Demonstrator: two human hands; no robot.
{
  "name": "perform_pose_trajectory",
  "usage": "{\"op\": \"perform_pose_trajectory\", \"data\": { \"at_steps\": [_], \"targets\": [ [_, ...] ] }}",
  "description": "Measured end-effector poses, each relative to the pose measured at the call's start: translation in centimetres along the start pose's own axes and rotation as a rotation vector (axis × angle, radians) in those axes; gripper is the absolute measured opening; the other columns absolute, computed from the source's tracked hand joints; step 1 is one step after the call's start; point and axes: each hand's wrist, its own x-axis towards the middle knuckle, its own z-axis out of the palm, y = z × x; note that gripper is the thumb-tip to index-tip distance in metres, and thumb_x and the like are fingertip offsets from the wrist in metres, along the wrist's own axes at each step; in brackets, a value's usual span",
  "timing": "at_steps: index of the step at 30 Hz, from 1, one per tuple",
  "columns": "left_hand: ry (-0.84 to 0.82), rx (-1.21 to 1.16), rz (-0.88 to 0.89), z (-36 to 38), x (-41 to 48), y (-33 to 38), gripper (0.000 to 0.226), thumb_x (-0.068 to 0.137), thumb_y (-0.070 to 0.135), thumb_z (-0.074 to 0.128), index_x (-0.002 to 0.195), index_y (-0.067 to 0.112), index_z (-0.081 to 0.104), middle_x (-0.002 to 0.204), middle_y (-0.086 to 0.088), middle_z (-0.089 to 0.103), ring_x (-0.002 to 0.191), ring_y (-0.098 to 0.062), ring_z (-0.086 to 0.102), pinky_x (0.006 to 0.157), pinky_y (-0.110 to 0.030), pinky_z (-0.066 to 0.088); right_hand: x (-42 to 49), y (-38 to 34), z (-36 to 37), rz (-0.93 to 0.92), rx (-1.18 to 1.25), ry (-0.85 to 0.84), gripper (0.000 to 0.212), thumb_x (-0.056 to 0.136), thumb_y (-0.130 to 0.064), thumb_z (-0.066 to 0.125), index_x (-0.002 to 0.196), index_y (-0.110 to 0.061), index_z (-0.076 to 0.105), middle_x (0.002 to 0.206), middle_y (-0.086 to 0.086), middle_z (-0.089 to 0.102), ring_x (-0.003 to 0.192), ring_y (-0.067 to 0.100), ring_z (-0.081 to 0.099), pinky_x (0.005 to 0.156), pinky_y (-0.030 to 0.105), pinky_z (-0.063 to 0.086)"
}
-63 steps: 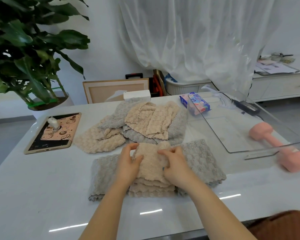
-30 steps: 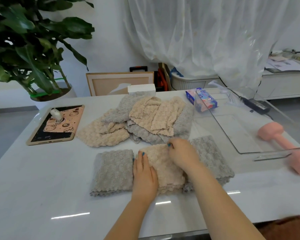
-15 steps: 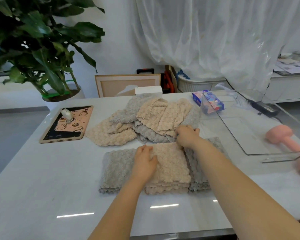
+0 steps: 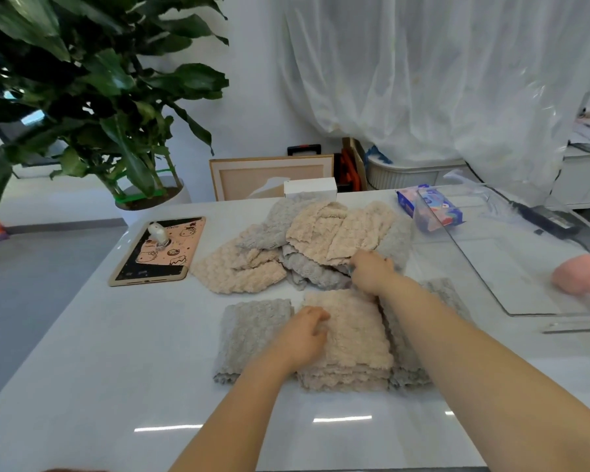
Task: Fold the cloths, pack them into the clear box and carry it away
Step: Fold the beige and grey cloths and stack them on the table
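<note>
Right hand [image 4: 372, 269] has reached the far pile [image 4: 338, 229], gripping a cloth [image 4: 321, 272]; left hand [image 4: 304, 335] presses the stack [image 4: 353, 338]; lift one only.

Clear box wall [image 4: 464, 257] beside cloth pile [image 4: 321, 233]

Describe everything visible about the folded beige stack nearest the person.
The beige stack is fluffy, bumpy cloth folded into several flat layers, scalloped edges showing at its near side. It lies on a gray cloth spread on the white table. The left hand rests on its left edge; the right forearm crosses its far right corner.
</note>
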Motion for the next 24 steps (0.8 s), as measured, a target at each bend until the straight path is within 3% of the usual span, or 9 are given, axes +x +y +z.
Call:
{"op": "perform_pose_trajectory", "data": {
  "at_steps": [2,6,10,13,17,19,21,22,24],
  "targets": [
    [0.035,-0.066,-0.050,-0.4,0.8,0.1,0.034,0.097,0.015,0.042,0.130,0.014,0.053,0.133,-0.003,0.051,0.119,-0.018,0.050,0.096,-0.025,0.039,0.2,0.7,-0.9,-0.008,0.133,0.049,0.021,0.088,-0.006,0.043,0.073,-0.007,0.058,0.076,0.008,0.055,0.089,0.030,0.056,0.072,0.032,0.039],
    [0.136,0.004,-0.055,-1.5,3.3,1.5,0.025,0.095,0.015,0.045,0.114,0.009,0.060,0.115,-0.009,0.061,0.100,-0.024,0.059,0.084,-0.036,0.050,-0.4,2.3,-2.9,-0.019,0.256,0.024,0.025,0.089,-0.006,0.050,0.101,-0.001,0.071,0.096,0.012,0.065,0.093,0.026,0.059,0.069,0.024,0.043],
    [0.238,0.074,-0.050,-2.9,7.1,1.7,0.021,0.093,0.017,0.047,0.106,0.008,0.060,0.116,-0.016,0.059,0.101,-0.028,0.057,0.078,-0.036,0.046,-1.8,3.4,-2.6,-0.021,0.199,-0.118,0.038,0.084,0.003,0.046,0.112,-0.005,0.070,0.113,0.011,0.067,0.105,0.024,0.060,0.078,0.023,0.041],
    [0.381,0.200,-0.046,-3.2,9.5,2.2,0.036,0.095,0.032,0.048,0.124,0.012,0.053,0.130,-0.010,0.049,0.119,-0.026,0.046,0.091,-0.036,0.044,-2.6,4.4,-1.5,-0.048,0.218,-0.199,0.041,0.080,0.006,0.043,0.108,-0.006,0.071,0.110,0.011,0.068,0.101,0.022,0.060,0.077,0.025,0.044],
    [0.195,0.338,-0.183,-2.3,12.4,3.8,0.074,0.086,0.063,0.047,0.139,0.012,0.040,0.147,-0.011,0.031,0.135,-0.030,0.030,0.106,-0.045,0.036,-3.0,5.1,0.2,-0.056,0.249,-0.188,0.034,0.074,0.002,0.045,0.101,0.006,0.066,0.104,0.022,0.067,0.097,0.037,0.061,0.082,0.045,0.050],
    [0.099,0.270,-0.271,-1.5,13.3,4.1,0.071,0.084,0.059,0.052,0.137,0.013,0.042,0.148,-0.013,0.028,0.135,-0.033,0.029,0.105,-0.047,0.036,-3.0,4.9,0.3,-0.060,0.282,-0.166,0.032,0.075,0.003,0.045,0.099,0.007,0.066,0.105,0.023,0.066,0.099,0.038,0.059,0.084,0.046,0.049],
    [0.132,0.224,-0.265,-0.6,14.3,4.0,0.046,0.087,0.049,0.051,0.119,0.017,0.055,0.139,-0.016,0.040,0.127,-0.034,0.039,0.099,-0.045,0.042,-3.0,4.9,0.0,-0.069,0.321,-0.151,0.032,0.077,0.006,0.044,0.097,0.005,0.069,0.106,0.021,0.066,0.100,0.035,0.059,0.084,0.042,0.049],
    [0.202,0.179,-0.223,-0.4,14.5,4.2,0.030,0.088,0.043,0.050,0.100,0.018,0.060,0.129,-0.018,0.051,0.116,-0.034,0.049,0.090,-0.045,0.047,-2.9,5.1,-0.1,-0.074,0.343,-0.163,0.032,0.078,0.007,0.044,0.098,0.004,0.070,0.106,0.019,0.068,0.100,0.032,0.059,0.084,0.040,0.049],
    [0.386,-0.057,-0.103,-0.6,14.8,4.7,0.024,0.088,0.030,0.052,0.065,0.023,0.047,0.101,-0.022,0.061,0.089,-0.035,0.057,0.074,-0.042,0.048,-3.0,5.4,-0.4,-0.070,0.411,-0.178,0.034,0.080,0.007,0.045,0.099,0.000,0.073,0.104,0.014,0.070,0.093,0.024,0.062,0.080,0.033,0.050]
  ]
}}
